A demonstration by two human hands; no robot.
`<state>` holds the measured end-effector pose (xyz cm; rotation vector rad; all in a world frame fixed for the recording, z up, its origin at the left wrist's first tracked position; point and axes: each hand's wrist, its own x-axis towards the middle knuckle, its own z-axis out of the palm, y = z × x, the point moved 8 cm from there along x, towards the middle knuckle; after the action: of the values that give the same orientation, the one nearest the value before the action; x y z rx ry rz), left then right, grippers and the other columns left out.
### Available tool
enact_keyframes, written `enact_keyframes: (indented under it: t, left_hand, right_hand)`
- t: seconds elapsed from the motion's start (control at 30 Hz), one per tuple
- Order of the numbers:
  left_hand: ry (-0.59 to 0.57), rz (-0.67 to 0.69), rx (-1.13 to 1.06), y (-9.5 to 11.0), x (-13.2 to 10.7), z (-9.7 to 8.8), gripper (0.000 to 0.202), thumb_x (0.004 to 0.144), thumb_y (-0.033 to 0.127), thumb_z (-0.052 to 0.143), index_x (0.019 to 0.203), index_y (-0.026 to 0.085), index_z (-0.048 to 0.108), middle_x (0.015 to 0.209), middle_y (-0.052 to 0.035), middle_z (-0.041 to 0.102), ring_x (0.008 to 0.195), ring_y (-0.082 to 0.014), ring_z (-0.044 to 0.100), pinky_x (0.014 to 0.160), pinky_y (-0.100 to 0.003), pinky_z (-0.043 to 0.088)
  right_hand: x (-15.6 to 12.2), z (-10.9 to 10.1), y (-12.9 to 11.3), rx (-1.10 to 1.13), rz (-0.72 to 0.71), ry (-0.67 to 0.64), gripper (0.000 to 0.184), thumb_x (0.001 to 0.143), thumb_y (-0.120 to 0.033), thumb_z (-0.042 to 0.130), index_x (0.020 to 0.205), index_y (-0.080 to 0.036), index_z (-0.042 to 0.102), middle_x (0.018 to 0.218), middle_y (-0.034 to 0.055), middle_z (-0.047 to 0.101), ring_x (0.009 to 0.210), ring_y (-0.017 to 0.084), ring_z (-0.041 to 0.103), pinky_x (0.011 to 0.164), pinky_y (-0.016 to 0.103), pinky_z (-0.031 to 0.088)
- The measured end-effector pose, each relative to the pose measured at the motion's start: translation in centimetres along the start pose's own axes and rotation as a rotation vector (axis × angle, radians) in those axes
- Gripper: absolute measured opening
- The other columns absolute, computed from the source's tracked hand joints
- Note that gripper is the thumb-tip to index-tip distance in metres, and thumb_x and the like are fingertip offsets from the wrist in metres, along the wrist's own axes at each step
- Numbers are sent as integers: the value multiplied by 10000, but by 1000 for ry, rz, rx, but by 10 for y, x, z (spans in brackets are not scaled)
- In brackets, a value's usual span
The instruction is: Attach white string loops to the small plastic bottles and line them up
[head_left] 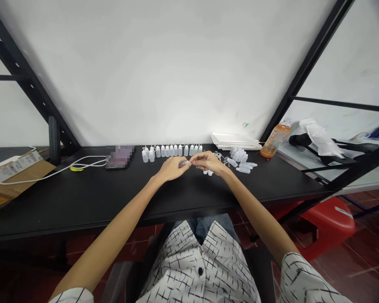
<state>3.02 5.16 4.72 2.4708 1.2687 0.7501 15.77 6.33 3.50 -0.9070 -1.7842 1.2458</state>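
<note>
My left hand (173,169) is closed around a small translucent squeeze bottle (183,163), lying tilted with its mouth to the right. At that mouth, the fingers of my right hand (207,161) are pinched together; what they grip is mostly hidden. Behind my hands stands a row of similar upright bottles (167,150) with white caps. Beyond my right wrist are a heap of loose bottles (239,155), several lying on their sides, and a bunch of thin white cap pieces (219,156). A few small white pieces (207,172) lie just under my right hand.
The black table (120,202) meets a white wall. White flat sheets (235,141) and an orange drink bottle (275,140) are at the right. At the left are a pixelated flat object (120,157), a white cable (90,162) and a cardboard box (17,174). A red stool (330,221) stands right.
</note>
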Motion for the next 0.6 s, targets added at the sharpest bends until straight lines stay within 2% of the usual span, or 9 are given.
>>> enact_keyframes:
  t: [0.27,0.43,0.6]
  left_hand:
    - [-8,33,60,0,2,3,374,895,463,435,824,179,668,751,-48,655,685,-194,565,629,-279,352]
    - [-10,59,96,1,1,4,332,888,418,458,841,169,671,798,-63,655,712,-200,578,640,-288,372]
    - [-11,70,158,1,0,5,322,888,395,461,895,162,683,827,-72,627,735,-210,582,649,-302,398]
  right_hand:
    - [-4,1,-8,-128,8,44,321,726,-379,741,902,-112,713,561,-8,587,432,70,461,401,199,278]
    - [-4,4,-13,-214,-51,69,291,724,-363,732,855,-104,713,649,26,654,451,85,539,472,223,392]
    - [-2,7,-12,-235,-93,86,273,740,-347,700,868,-106,698,721,52,684,478,102,582,474,221,406]
